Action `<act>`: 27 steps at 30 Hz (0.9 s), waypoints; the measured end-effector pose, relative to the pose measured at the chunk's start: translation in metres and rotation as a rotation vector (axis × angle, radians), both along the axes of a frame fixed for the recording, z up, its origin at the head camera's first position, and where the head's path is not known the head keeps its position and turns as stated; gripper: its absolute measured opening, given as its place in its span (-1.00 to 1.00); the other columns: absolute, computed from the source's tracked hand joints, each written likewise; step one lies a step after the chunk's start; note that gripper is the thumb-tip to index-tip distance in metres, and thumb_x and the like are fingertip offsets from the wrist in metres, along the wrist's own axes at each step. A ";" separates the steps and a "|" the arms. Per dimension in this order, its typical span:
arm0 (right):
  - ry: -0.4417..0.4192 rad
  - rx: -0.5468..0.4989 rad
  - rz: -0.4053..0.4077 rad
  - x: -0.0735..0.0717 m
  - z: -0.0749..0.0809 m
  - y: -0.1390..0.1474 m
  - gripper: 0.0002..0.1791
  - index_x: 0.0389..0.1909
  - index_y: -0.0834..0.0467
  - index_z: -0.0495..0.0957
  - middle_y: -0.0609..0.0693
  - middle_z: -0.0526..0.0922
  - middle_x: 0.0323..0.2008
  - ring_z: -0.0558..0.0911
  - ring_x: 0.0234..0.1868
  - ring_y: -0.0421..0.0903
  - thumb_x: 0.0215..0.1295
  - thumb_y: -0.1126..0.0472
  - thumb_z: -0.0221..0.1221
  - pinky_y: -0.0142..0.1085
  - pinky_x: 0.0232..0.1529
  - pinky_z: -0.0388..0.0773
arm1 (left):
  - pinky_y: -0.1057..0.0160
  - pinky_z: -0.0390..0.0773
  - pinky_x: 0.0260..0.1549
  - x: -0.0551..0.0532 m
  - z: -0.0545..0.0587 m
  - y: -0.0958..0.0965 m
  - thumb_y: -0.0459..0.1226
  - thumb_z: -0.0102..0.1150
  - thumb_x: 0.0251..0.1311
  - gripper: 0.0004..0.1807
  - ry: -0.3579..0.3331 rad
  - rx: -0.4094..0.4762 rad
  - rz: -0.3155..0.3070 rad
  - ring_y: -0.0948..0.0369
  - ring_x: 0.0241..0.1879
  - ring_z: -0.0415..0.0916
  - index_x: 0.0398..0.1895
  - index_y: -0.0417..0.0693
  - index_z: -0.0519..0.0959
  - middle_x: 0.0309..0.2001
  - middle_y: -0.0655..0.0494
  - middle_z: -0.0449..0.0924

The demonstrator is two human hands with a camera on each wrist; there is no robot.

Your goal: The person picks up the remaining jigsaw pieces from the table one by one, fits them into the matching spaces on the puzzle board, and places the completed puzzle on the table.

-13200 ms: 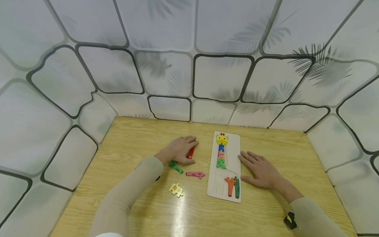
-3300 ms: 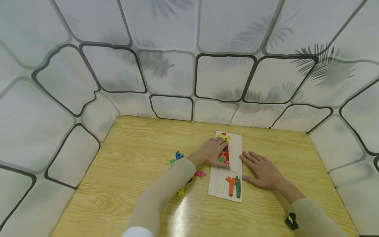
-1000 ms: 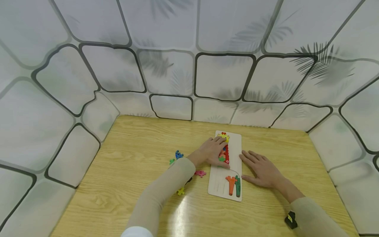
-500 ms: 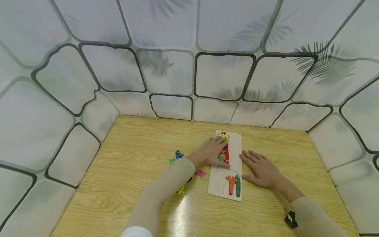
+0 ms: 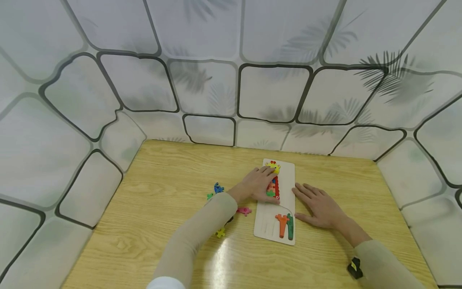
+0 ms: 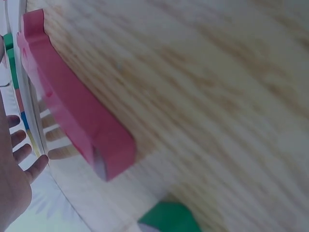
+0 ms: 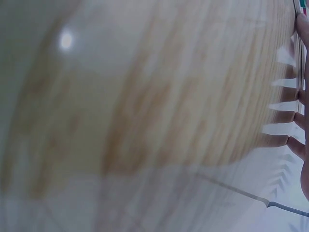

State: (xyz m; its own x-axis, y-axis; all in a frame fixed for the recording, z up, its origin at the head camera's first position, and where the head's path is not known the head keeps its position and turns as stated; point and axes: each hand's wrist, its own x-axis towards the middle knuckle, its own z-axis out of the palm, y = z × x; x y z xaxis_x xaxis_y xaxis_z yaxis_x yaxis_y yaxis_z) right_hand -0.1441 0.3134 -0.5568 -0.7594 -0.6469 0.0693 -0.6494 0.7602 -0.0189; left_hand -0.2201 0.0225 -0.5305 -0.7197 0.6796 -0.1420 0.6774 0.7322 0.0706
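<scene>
A pale puzzle board [image 5: 266, 226] lies lengthwise on the table, with a yellow giraffe head [image 5: 273, 165] at its far end. Over the neck rests my left hand [image 5: 256, 185], fingers stretched toward the head and thumb out near the neck's lower end. It hides part of the neck pieces. A long red puzzle piece [image 5: 277, 192] runs along the neck's right side, close by the fingers. An orange leg piece [image 5: 282, 225] and a dark green leg piece [image 5: 290, 226] sit at the near end. My right hand [image 5: 319, 206] lies flat, fingertips at the board's right edge.
Left of the board lie a pink piece [image 5: 244, 211], a blue piece [image 5: 218, 188], a yellow piece [image 5: 220, 232] and a green piece [image 5: 209, 196], some partly behind the left sleeve. In the left wrist view the pink one looms large. Patterned walls [image 5: 209, 88] enclose the wooden table [image 5: 173, 164].
Since the oldest frame, my left hand has moved right from the table onto the board, and the red piece now lies beside the neck. Over the last seconds, both hands stay still.
</scene>
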 end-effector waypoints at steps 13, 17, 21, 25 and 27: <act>0.033 -0.025 0.013 -0.001 -0.003 0.002 -0.05 0.62 0.08 0.26 0.17 0.36 0.58 0.42 0.52 0.30 0.37 -0.36 0.22 0.27 0.36 0.47 | -0.06 0.27 0.61 0.002 0.007 -0.010 0.63 -0.13 0.18 0.19 0.009 -0.017 -0.011 0.03 0.69 0.08 0.68 0.09 0.15 0.68 0.04 0.13; 0.014 -0.015 0.005 0.000 -0.001 0.001 -0.04 0.63 0.07 0.24 0.16 0.34 0.60 0.40 0.54 0.28 0.38 -0.37 0.21 0.27 0.38 0.46 | -0.05 0.28 0.60 0.003 0.011 -0.014 0.62 -0.12 0.19 0.16 0.013 -0.018 -0.020 0.02 0.67 0.11 0.67 0.08 0.18 0.67 0.04 0.17; -0.007 0.005 -0.006 -0.001 0.000 0.001 -0.03 0.65 0.06 0.22 0.14 0.30 0.62 0.37 0.57 0.27 0.39 -0.38 0.19 0.26 0.41 0.44 | -0.05 0.28 0.60 0.005 0.015 -0.018 0.60 -0.10 0.21 0.15 0.015 -0.020 -0.030 0.01 0.66 0.14 0.66 0.08 0.19 0.66 0.04 0.20; -0.012 0.011 -0.010 -0.001 0.000 0.001 -0.03 0.65 0.06 0.22 0.13 0.30 0.62 0.37 0.58 0.25 0.38 -0.39 0.19 0.25 0.43 0.45 | -0.04 0.28 0.60 0.006 0.018 -0.022 0.58 -0.09 0.23 0.13 0.015 -0.022 -0.048 0.02 0.66 0.15 0.67 0.08 0.18 0.65 0.04 0.22; -0.009 0.011 -0.009 -0.001 0.000 0.001 -0.03 0.64 0.06 0.22 0.13 0.31 0.62 0.37 0.57 0.26 0.38 -0.39 0.19 0.25 0.42 0.45 | -0.03 0.29 0.59 0.006 0.018 -0.024 0.58 -0.10 0.24 0.12 0.021 -0.022 -0.062 0.03 0.65 0.17 0.67 0.09 0.19 0.64 0.06 0.24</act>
